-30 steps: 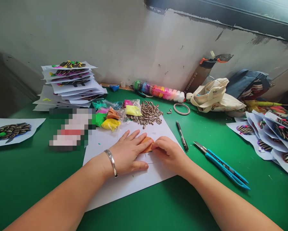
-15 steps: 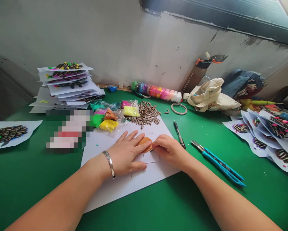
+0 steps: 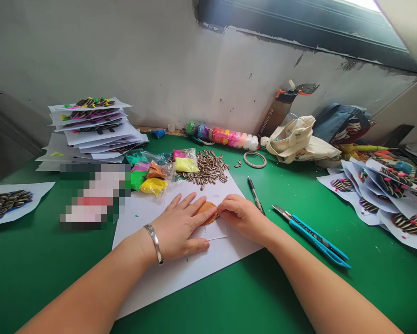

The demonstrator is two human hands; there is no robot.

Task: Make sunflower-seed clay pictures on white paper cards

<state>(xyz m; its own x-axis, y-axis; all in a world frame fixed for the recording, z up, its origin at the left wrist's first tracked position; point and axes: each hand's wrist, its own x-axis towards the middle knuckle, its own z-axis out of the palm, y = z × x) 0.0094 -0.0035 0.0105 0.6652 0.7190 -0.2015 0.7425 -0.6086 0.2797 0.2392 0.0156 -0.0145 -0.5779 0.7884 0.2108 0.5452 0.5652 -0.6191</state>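
Orange piece remains on the small white sheet, placement unchanged from the earlier frame. Left hand rests flat across it, fingers spread; right hand pinches narrowly at its right edge, contents indeterminable. Sunflower seeds lie beyond.

A plain grey wall rises behind the bench, whose smooth green top fills the lower part of the view. Small dark scuffs dot the wall. At upper right runs a dark, slanting frame, edged by ragged, patchy paint; bright white light shows above it. A pale surface slopes down the far right corner. At left stands a dim, dark surface. A narrow tan strip lines part of the bench's back edge.
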